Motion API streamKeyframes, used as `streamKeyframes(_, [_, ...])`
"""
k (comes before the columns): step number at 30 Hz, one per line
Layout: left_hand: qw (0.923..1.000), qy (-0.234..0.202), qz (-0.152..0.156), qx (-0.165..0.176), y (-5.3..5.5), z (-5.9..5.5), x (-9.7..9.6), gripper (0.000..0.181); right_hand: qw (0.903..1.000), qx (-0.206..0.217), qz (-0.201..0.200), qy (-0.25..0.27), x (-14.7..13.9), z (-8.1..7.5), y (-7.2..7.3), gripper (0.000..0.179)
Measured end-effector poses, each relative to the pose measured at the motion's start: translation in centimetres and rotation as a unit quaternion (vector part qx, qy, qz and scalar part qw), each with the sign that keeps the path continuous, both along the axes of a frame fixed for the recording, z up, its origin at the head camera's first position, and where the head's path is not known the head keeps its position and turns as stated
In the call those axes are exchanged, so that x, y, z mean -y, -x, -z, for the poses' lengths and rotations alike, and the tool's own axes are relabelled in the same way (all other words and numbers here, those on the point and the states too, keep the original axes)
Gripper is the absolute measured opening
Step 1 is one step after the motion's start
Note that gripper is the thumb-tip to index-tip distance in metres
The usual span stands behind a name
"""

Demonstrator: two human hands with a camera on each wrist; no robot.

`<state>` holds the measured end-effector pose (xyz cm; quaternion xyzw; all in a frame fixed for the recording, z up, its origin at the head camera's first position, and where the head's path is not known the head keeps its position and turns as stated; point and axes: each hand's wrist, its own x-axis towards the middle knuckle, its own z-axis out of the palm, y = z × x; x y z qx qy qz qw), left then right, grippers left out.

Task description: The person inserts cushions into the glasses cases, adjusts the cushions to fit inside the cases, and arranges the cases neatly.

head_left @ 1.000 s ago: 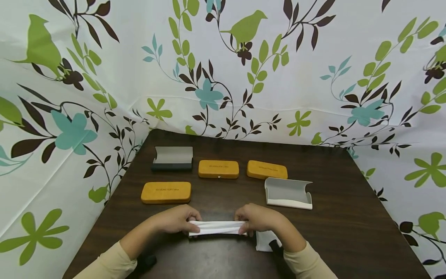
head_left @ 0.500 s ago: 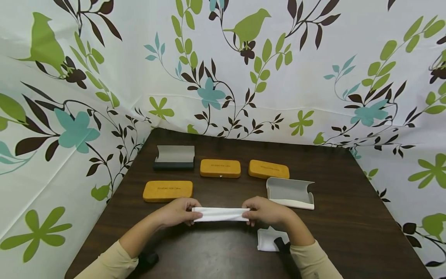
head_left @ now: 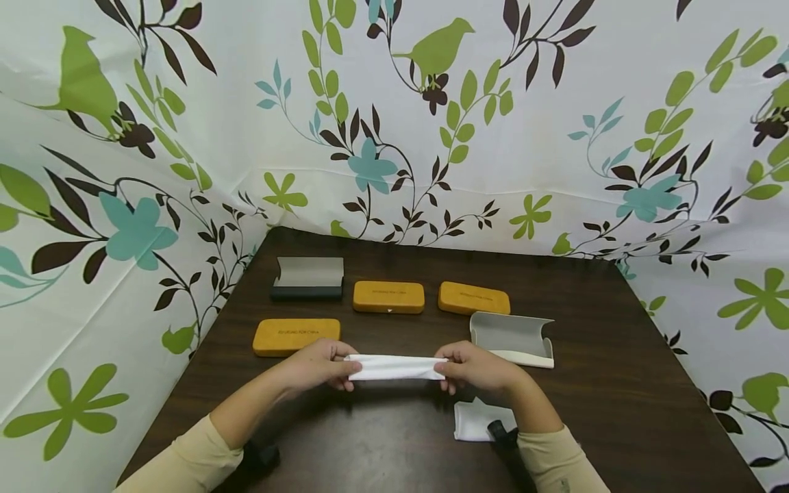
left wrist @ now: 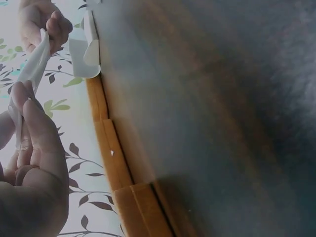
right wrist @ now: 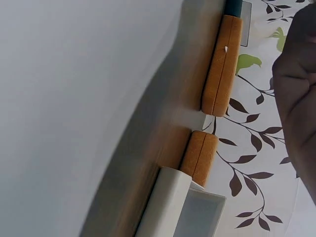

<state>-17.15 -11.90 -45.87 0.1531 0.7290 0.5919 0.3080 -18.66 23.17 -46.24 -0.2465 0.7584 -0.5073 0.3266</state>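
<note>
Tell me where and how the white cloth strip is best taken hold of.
Probably by a thumb-and-finger pinch at its two short ends, the left hand from the left, the right hand from the right: the white cloth strip is long and narrow, and held so, it spans fairly straight between them.

Widest room I have is on the right: bare tabletop (head_left: pixel 641 383) from the open white case (head_left: pixel 514 357) to the table edge. Ahead of the white strip (head_left: pixel 397 368), stretched between left hand (head_left: pixel 323 366) and right hand (head_left: pixel 471 370), a lane runs up to the middle orange case (head_left: pixel 388 297), which blocks it. Slim gap from there to the right orange case (head_left: pixel 474 298). That and the white case overlap in view; can't tell if they touch. Front-left orange case (head_left: pixel 296 337) crowds left hand's far side. Folded cloth (head_left: pixel 474 421) lies by the right forearm. Patterned curtain (head_left: pixel 394 205) closes the rear.
</note>
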Motion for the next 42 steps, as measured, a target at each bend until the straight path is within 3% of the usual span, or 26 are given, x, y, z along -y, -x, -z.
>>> streamKeyframes(4, [1.0,-0.005,0.0,0.007,0.6,-0.2,-0.3,0.028,0.9998,0.015,0.01,0.002,-0.4,-0.3,0.1,0.026])
streamKeyframes(12, [0.9998,-0.008,-0.012,0.014,2.0,-0.5,-1.3,0.029,0.9998,0.002,0.021,-0.002,-1.3,-0.7,0.5,0.036])
streamKeyframes(20, [0.999,-0.032,-0.006,0.031,3.9,0.7,-3.2,0.027,0.9964,0.04,0.071,0.022,-2.7,-0.4,1.0,0.027])
streamKeyframes(28, [0.9971,-0.047,-0.018,0.057,5.3,2.2,-5.9,0.026,0.992,0.05,0.113,0.025,-4.9,-0.5,1.9,0.026])
streamKeyframes(36, [0.9938,-0.064,-0.009,0.09,6.7,1.7,-9.3,0.028,0.9856,0.056,0.159,0.016,-8.0,-0.8,2.5,0.03])
streamKeyframes(42, [0.9924,-0.06,-0.015,0.107,7.9,2.0,-12.4,0.029,0.9781,0.046,0.202,-0.017,-10.1,-0.8,2.7,0.029])
